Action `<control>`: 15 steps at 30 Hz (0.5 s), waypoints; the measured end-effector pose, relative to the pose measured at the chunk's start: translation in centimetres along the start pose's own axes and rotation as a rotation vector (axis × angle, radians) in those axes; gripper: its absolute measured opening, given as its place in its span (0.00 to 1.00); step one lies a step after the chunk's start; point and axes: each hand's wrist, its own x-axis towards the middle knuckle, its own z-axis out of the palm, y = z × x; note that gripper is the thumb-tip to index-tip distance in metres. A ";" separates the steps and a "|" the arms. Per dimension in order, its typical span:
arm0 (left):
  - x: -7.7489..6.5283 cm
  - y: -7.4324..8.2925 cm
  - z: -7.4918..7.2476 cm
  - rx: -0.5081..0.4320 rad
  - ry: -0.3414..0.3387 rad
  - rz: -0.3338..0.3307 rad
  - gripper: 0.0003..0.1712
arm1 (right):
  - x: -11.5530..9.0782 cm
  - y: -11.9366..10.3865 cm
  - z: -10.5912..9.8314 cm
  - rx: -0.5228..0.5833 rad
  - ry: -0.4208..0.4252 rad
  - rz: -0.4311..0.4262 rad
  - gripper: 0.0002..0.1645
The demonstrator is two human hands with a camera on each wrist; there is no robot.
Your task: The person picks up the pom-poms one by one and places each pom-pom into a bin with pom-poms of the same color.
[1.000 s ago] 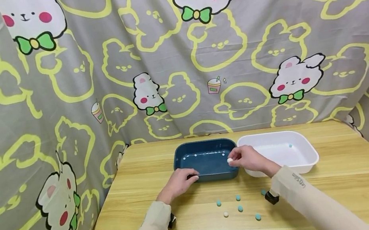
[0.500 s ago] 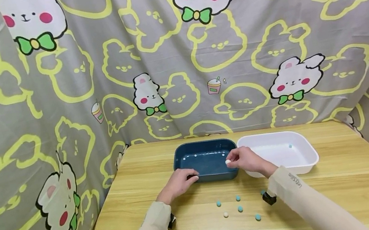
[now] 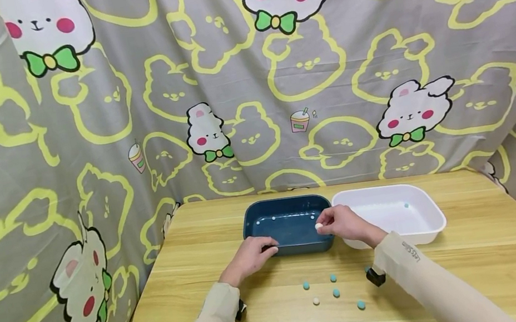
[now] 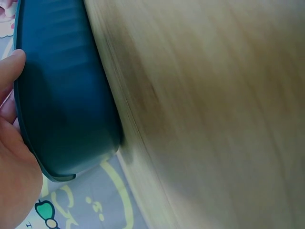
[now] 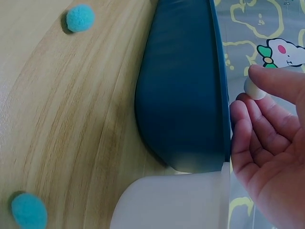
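My right hand pinches a white pom-pom between thumb and fingertips, above the right end of the dark blue basin. In the right wrist view the pom-pom sits past the basin's rim, on the inner side. My left hand grips the basin's near rim at its left part; in the left wrist view the thumb lies at the rim with the fingers behind it. Several small white pom-poms lie inside the blue basin.
A white basin stands against the blue one's right end, with a blue pom-pom inside. On the wooden table in front lie several blue pom-poms and one white pom-pom. A patterned curtain hangs behind and at the sides.
My right hand has shifted slightly left over the blue basin, carrying the white pom-pom, and then stays there. The left hand has kept its place on the rim.
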 end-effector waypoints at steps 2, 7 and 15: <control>0.0 0.0 0.0 -0.001 -0.003 -0.003 0.10 | 0.1 0.0 0.0 -0.003 0.001 0.004 0.04; 0.0 0.0 -0.1 -0.002 -0.003 -0.003 0.10 | 0.3 0.0 0.0 -0.005 0.001 0.008 0.04; -0.1 0.1 -0.1 0.008 0.000 -0.008 0.10 | 0.5 0.0 0.0 -0.012 0.002 0.008 0.04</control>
